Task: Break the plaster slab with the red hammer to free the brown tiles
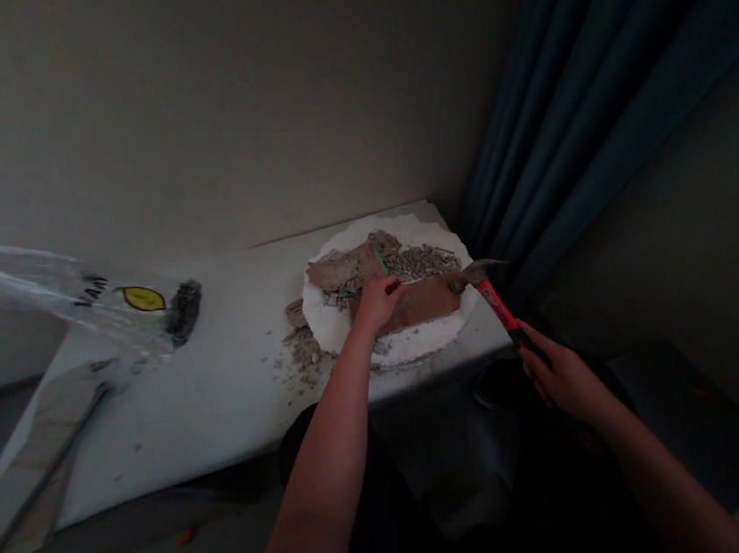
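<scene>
Pretty dim in here, but here's what I can see. The right hand [551, 373] has its fingers wrapped round the handle of a red and black hammer [500, 305]. Claw points off to the right, and the face sits at the right end of a flat brown slab [423, 302]; can't tell if it's actually touching. That slab lies on a ragged-edged white sheet [410, 348], near the front edge of the desk [206, 425].

The left hand [377, 302] is over the slab's left part, fingers curled, with a dark reddish spot by the tips. Can't tell if they're pinching anything. Just behind the slab there's a pinkish-brown broken chunk [342, 268] and a heap of grey gravel [426, 261]. More crumbly debris [303, 350] spills off the sheet's left side. Farther left is a clear plastic bag [144, 298] with a yellow print, dark stuff bunched at its bottom end.
</scene>
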Action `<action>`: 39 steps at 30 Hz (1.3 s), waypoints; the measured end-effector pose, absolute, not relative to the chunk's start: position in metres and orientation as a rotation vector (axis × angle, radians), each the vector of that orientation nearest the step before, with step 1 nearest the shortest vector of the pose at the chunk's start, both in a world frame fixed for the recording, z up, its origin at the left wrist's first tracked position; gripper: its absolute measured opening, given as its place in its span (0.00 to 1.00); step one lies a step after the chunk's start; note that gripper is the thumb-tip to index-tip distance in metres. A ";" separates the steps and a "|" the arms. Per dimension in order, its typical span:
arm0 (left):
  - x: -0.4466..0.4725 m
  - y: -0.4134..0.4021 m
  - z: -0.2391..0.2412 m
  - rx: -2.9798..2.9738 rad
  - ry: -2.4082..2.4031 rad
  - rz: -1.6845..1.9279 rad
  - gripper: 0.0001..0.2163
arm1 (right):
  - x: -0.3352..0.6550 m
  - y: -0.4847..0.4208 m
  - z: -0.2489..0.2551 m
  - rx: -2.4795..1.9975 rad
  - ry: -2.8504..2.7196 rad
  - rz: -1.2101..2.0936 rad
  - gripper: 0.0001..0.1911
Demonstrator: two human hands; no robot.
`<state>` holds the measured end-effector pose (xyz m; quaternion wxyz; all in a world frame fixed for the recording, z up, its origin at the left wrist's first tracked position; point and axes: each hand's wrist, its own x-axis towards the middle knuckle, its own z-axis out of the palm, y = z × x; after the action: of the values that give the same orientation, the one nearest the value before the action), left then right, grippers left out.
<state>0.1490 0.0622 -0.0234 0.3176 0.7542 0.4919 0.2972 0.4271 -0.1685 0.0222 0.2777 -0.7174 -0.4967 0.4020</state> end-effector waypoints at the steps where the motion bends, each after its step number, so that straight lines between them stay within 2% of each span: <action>1: 0.149 0.063 -0.025 1.963 1.297 0.783 0.10 | 0.427 -0.168 0.022 -1.927 -1.329 1.083 0.38; 4: 0.148 0.063 -0.026 1.972 1.312 0.769 0.09 | 0.428 -0.168 0.022 -1.928 -1.309 1.102 0.39; 9: 0.141 0.060 -0.020 2.079 1.317 0.705 0.16 | 0.430 -0.167 0.022 -1.927 -1.296 1.127 0.39; 39: 0.141 0.047 -0.024 2.217 1.355 0.729 0.14 | 0.433 -0.167 0.025 -1.938 -1.402 1.052 0.37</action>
<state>0.1409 0.0475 -0.0237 0.2198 0.8015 0.4897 0.2635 0.4326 -0.1668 0.0250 0.2612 -0.7159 -0.5180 0.3885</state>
